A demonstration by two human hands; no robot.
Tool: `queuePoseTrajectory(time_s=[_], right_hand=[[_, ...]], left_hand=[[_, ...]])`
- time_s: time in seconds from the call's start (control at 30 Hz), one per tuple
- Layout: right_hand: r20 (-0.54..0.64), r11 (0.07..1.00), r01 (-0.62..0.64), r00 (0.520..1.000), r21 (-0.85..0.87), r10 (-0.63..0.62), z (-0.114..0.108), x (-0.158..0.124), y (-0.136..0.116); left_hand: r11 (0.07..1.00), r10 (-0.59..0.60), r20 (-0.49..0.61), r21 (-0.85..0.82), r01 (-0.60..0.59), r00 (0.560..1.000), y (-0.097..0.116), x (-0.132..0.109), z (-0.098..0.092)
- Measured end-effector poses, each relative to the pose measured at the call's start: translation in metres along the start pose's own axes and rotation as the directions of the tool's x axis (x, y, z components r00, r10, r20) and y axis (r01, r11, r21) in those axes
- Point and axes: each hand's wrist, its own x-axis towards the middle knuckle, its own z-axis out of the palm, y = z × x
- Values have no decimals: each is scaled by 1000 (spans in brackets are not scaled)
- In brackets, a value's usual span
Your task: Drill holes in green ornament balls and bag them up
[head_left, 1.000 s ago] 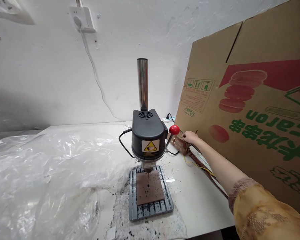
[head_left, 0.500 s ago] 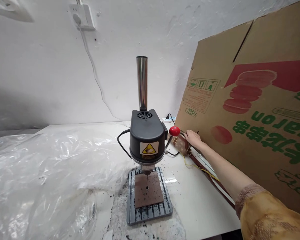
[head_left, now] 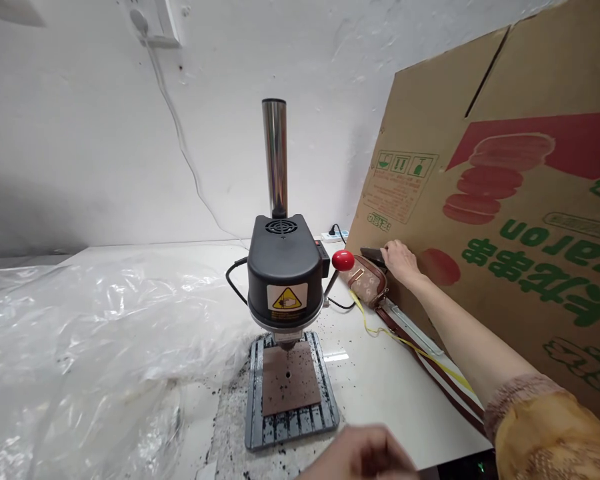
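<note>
At the right, by the cardboard, my right hand is closed on a dark flat strip-like piece, above a small patterned bag with brown trim. My left hand shows at the bottom edge, blurred and cut off, its fingers curled; whether it holds anything I cannot tell. Between the hands and the wall stands a black bench drill press, with a red-knobbed lever on its right. On its slotted grey base lies a square brown plate under the chuck, with a small dark hole in it.
A large printed cardboard sheet or box leans along the right side. Clear plastic sheeting covers the left of the white table. Dark crumbs lie around the base. A yellow cord and a power strip lie behind.
My left hand has come into view at the bottom. My right hand has risen slightly with the dark piece, showing more of the bag. The whole view has shifted a little.
</note>
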Motion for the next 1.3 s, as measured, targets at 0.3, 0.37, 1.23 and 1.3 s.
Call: queuePoseTrajectory(time_s=[0.3, 0.37, 1.23, 1.3], right_hand=[[-70, 953, 275, 956, -125, -285, 12, -57, 22], [-78, 945, 306, 946, -119, -316, 25, -74, 23], [-65, 916, -249, 957, 315, 283, 69, -108, 1], [-94, 912, -234, 955, 338, 280, 72, -108, 4]], left_hand=[[982, 88, -281, -139, -131, 956, 36, 147, 5], [973, -9, -287, -222, -57, 958, 32, 165, -2], [964, -147, -100, -238, 120, 984, -26, 74, 5], [960, -164, -78, -242, 141, 983, -31, 62, 5]])
